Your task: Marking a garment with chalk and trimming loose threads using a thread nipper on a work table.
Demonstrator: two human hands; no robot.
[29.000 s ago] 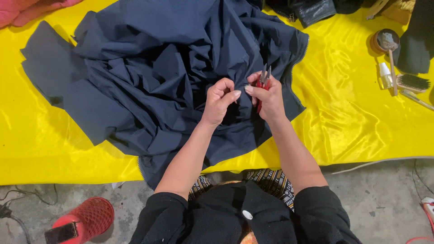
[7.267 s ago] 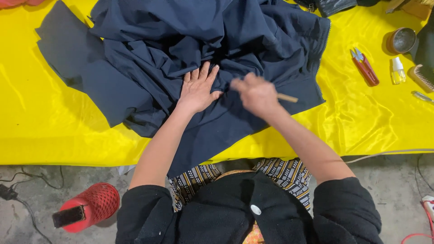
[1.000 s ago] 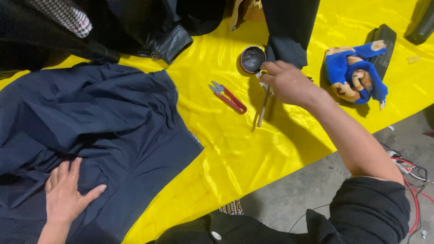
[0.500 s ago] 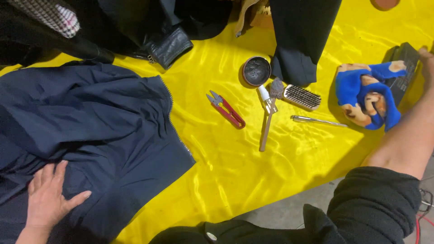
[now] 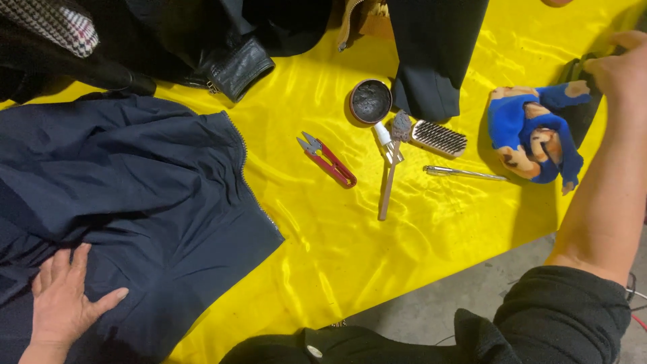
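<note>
I am resting the left hand flat, fingers spread, on the navy jacket, left of the red thread snips. I am reaching the right hand to a dark object beyond the blue stuffed toy, far right of the snips; I cannot tell its grip.

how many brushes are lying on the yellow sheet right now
2. A small round-headed brush on a thin wooden stick lies below the round tin; a flat rectangular bristle brush lies just right of it. Others may be hidden under the dark clothes.
</note>
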